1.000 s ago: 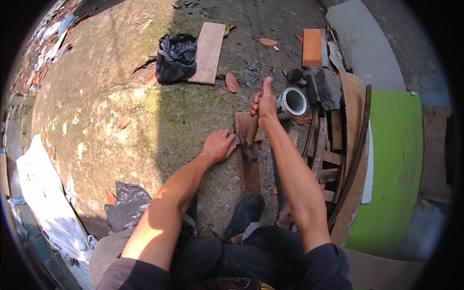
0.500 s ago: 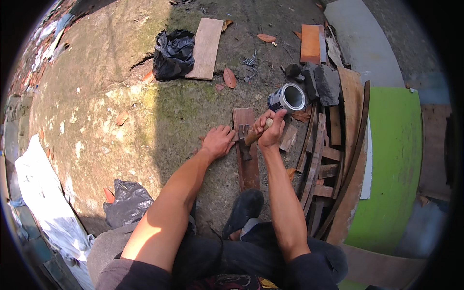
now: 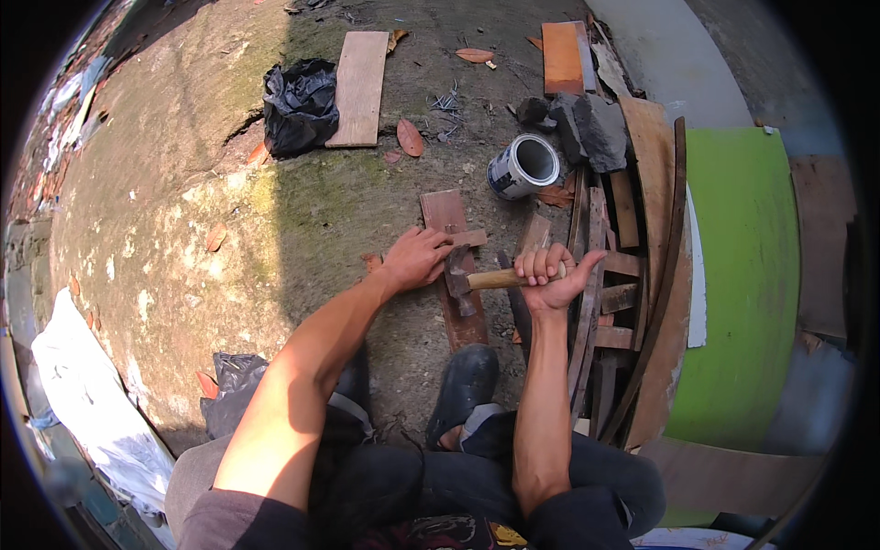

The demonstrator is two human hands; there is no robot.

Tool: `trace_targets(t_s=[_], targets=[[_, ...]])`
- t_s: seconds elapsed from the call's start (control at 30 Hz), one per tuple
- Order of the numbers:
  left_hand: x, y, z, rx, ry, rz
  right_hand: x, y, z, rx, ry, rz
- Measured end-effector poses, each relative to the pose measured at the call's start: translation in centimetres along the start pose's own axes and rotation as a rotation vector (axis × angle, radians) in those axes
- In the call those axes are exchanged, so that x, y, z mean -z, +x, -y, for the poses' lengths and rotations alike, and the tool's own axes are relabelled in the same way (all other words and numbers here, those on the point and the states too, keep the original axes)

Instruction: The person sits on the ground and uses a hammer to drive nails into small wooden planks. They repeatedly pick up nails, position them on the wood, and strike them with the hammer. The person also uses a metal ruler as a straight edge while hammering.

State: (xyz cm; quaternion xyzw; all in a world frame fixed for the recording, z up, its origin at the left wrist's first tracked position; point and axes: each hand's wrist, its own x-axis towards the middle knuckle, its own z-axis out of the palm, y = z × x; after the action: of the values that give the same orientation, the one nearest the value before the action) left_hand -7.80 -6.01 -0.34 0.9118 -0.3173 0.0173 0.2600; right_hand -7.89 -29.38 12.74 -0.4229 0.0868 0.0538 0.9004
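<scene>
A reddish-brown plank [image 3: 444, 209] lies lengthwise on the ground in front of me. My left hand [image 3: 417, 258] rests at its left edge, fingers curled against a small wooden piece [image 3: 471, 237] that sits crosswise on the plank. In my right hand [image 3: 553, 275] is a hammer [image 3: 495, 279], gripped by its pale wooden handle with my thumb stretched out to the right. The hammer's dark metal head is over the plank, just below the small piece and close to my left fingertips. Whether a nail is there I cannot tell.
Beyond my right hand stands an open metal can [image 3: 534, 161], with grey stone blocks [image 3: 596, 133] behind it. Curved wooden boards [image 3: 674, 266] and a green panel [image 3: 738, 284] line the right. A black plastic bag [image 3: 300, 105] and a pale board [image 3: 360, 89] lie at the back.
My right hand has moved right and lower, swinging the hammer's handle from slanted to nearly level. The small wooden piece now shows beside my left fingers. The whole view has shifted slightly.
</scene>
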Motion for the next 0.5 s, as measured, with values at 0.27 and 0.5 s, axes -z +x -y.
trace_targets(t_s=[0.27, 0.5], targets=[[0.0, 1.8, -0.3, 0.048, -0.11, 0.004, 0.7, 0.2, 1.3, -0.003, 0.014, -0.084], [1.8, 5.4, 1.3, 0.442, -0.233, 0.035, -0.1, -0.1, 1.0, -0.077, -0.069, -0.186]])
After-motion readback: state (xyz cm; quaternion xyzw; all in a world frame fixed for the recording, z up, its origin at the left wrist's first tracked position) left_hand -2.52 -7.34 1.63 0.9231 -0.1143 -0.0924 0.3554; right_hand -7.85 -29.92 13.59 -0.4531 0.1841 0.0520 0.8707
